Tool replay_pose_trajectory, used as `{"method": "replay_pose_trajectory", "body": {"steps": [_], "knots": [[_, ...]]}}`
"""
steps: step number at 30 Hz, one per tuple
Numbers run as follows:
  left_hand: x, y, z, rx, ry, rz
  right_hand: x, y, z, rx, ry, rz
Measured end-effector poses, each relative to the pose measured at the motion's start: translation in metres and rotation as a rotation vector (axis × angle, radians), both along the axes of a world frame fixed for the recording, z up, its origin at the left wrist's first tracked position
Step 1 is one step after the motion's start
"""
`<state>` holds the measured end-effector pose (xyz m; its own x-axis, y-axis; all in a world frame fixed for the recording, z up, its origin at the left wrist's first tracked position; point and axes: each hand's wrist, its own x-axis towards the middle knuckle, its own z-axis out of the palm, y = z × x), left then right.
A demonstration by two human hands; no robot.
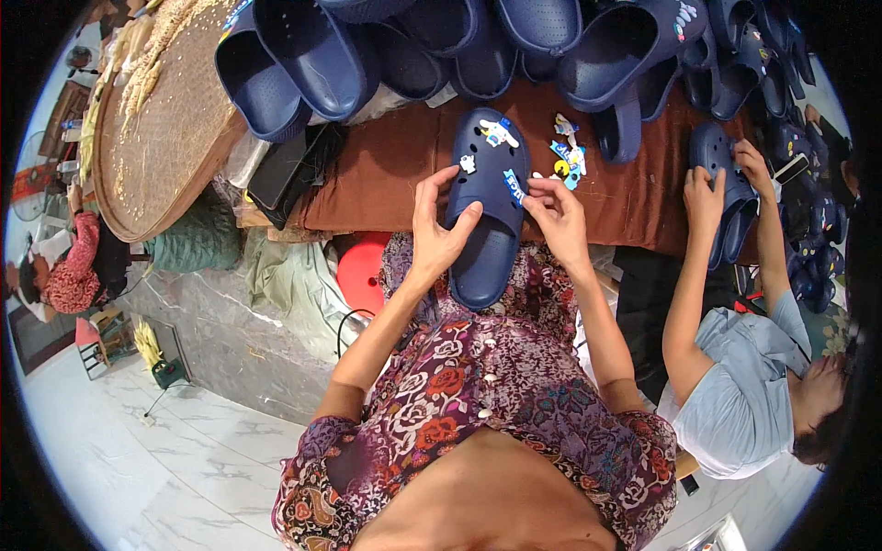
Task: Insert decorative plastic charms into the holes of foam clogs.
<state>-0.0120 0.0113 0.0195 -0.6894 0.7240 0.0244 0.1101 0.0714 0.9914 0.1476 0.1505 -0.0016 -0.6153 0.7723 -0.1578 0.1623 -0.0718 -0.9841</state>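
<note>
A navy clog (484, 262) lies in front of me, its holed toe pointing away and its heel hanging toward my lap. My left hand (435, 225) grips its left side, fingers and thumb closed on the upper. At the right side of the upper, my right hand (559, 216) pinches a blue lettered shoe charm (514, 187) against the clog. I cannot tell whether that charm is fully seated in a hole. A white cartoon charm (499, 133) sits near the toe, and a smaller white charm (468, 163) at the left. Several loose charms (569, 158) lie just right of the clog.
Many navy clogs (322, 64) are piled along the far side of the brown cloth-covered table (367, 188). At right, a co-worker's hands (706, 197) hold another clog (709, 151). A round woven tray (175, 110) stands at the left, near a red stool (363, 274).
</note>
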Motion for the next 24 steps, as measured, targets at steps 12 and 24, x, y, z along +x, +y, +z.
{"method": "replay_pose_trajectory", "body": {"steps": [12, 24], "knots": [[-0.003, -0.003, -0.001, -0.018, -0.028, -0.065, -0.012, -0.018, 0.026, 0.227, -0.192, -0.072], [-0.007, -0.005, -0.001, -0.011, -0.008, -0.044, 0.004, -0.015, 0.021, 0.409, -0.209, -0.079]]}}
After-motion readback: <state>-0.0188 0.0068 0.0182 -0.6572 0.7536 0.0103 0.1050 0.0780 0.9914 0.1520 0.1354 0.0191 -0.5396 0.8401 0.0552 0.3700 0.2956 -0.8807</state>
